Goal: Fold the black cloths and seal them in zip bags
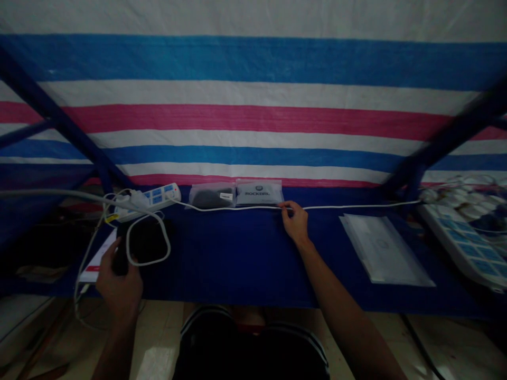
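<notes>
With our right hand [296,220] we pinch a thin white cable [253,208], which runs across the dark-blue cloth surface [237,258]. Our left hand [121,287], fingers bent, holds a black object of unclear shape [147,241], near the white-and-blue power strip [159,196].

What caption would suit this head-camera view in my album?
Right hand pinching a white cable, left hand around a black object, over a dark-blue surface.
</notes>
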{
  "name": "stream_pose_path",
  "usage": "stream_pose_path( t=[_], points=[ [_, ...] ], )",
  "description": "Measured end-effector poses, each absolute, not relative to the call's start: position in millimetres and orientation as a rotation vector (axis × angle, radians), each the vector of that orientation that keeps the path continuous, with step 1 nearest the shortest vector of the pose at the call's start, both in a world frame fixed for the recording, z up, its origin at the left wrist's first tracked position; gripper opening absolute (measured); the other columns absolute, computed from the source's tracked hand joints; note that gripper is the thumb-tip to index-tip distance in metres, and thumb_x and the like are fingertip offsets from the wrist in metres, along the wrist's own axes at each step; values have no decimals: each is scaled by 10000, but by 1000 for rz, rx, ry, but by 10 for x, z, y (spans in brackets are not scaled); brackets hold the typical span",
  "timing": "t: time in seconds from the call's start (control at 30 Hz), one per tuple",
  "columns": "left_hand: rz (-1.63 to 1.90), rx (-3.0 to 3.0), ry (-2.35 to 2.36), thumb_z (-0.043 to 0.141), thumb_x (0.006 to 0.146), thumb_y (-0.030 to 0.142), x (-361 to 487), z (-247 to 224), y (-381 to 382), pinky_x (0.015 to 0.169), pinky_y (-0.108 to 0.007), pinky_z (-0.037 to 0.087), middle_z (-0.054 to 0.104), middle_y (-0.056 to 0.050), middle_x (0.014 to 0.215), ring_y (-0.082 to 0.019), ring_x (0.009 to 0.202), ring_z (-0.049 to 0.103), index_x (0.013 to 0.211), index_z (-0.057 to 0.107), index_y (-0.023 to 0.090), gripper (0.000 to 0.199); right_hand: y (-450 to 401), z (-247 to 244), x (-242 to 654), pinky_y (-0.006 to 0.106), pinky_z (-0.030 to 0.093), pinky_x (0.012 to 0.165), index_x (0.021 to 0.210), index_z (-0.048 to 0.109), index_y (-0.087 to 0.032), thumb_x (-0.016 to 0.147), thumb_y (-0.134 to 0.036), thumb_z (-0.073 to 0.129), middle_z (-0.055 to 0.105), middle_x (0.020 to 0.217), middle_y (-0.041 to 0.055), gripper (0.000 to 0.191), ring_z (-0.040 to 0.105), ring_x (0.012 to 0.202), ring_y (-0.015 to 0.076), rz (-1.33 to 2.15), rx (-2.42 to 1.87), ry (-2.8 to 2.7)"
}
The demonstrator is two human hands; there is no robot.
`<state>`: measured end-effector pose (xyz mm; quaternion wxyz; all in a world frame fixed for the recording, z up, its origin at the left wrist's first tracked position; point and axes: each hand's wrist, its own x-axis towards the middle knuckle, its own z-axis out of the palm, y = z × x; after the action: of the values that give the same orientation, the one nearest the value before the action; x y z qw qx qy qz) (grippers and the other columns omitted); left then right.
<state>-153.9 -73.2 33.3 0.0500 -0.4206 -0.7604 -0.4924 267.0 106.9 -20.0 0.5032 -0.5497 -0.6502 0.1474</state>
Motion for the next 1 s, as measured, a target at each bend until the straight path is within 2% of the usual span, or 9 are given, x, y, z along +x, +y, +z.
stream_pose_path(
  t=[0.1, 0.27, 0.33, 0.5, 0.57, 0.63, 0.73, 0.83, 1.0],
  points=[
    [-1700, -1192, -2427, 649, 913, 381, -1430, 355, -760, 1138, -560, 508, 684, -97, 1380, -349, 1298, 636, 1392, 625, 216, 508, 1070, -199, 2670, 388, 586, 801, 919, 731, -216, 902, -249, 519, 792, 974, 84, 215, 733, 905, 259, 355, -1330, -1574],
    [-2328, -973, -2684, 643, 892, 306, -1154, 231, -785, 1013, -482, 602, 722, -94, 1317, -299, 1184, 713, 1424, 577, 263, 537, 1072, -198, 2670, 411, 575, 823, 916, 731, -208, 895, -247, 513, 793, 976, 93, 223, 736, 911, 275, 348, -1329, -1586],
    [-2379, -1038, -2758, 654, 896, 324, -988, 194, -791, 1010, -478, 601, 725, -94, 1317, -309, 1208, 704, 1410, 594, 264, 520, 1071, -196, 2667, 410, 572, 817, 913, 732, -207, 894, -250, 513, 794, 971, 94, 224, 735, 898, 274, 344, -1331, -1589],
    [-1819, -1971, -2436, 587, 977, 346, -511, 100, -706, 1194, -506, 446, 636, -94, 1467, -300, 1391, 575, 1441, 575, 240, 476, 1062, -188, 2662, 394, 573, 808, 904, 728, -217, 899, -261, 516, 797, 963, 84, 216, 733, 900, 266, 344, -1333, -1596],
    [-1579, -2379, -2185, 533, 998, 253, -323, 51, -634, 1219, -513, 412, 586, -104, 1526, -276, 1420, 546, 1553, 451, 254, 561, 1053, -185, 2664, 396, 573, 815, 907, 727, -217, 902, -263, 514, 798, 965, 82, 218, 733, 901, 264, 341, -1331, -1598],
    [-1259, -2785, -1903, 562, 981, 206, -154, 21, -565, 1254, -534, 356, 515, -108, 1595, -273, 1489, 464, 1641, 295, 278, 716, 1044, -184, 2670, 398, 573, 820, 909, 727, -218, 905, -265, 510, 798, 959, 80, 222, 735, 894, 261, 339, -1329, -1602],
    [-838, -3087, -1597, 675, 961, 320, 30, 37, -492, 1295, -584, 250, 380, -104, 1686, -303, 1598, 258, 1670, 208, 291, 850, 1032, -187, 2680, 384, 578, 794, 913, 724, -225, 911, -269, 500, 798, 956, 76, 229, 737, 885, 254, 343, -1322, -1615],
    [-690, -3164, -1458, 637, 999, 411, 102, 97, -429, 1309, -597, 196, 351, -77, 1702, -290, 1623, 176, 1652, 263, 306, 760, 1020, -182, 2672, 377, 585, 771, 917, 724, -226, 920, -288, 506, 795, 960, 77, 227, 739, 877, 251, 360, -1295, -1650],
    [-711, -3181, -1446, 509, 1071, 357, 68, 140, -236, 1310, -575, 215, 461, -46, 1644, -239, 1607, 244, 1518, 492, 304, 450, 921, -96, 2568, 398, 604, 833, 980, 744, -228, 941, -354, 567, 803, 1001, 69, 221, 755, 918, 250, 436, -1178, -1788]
  ],
)
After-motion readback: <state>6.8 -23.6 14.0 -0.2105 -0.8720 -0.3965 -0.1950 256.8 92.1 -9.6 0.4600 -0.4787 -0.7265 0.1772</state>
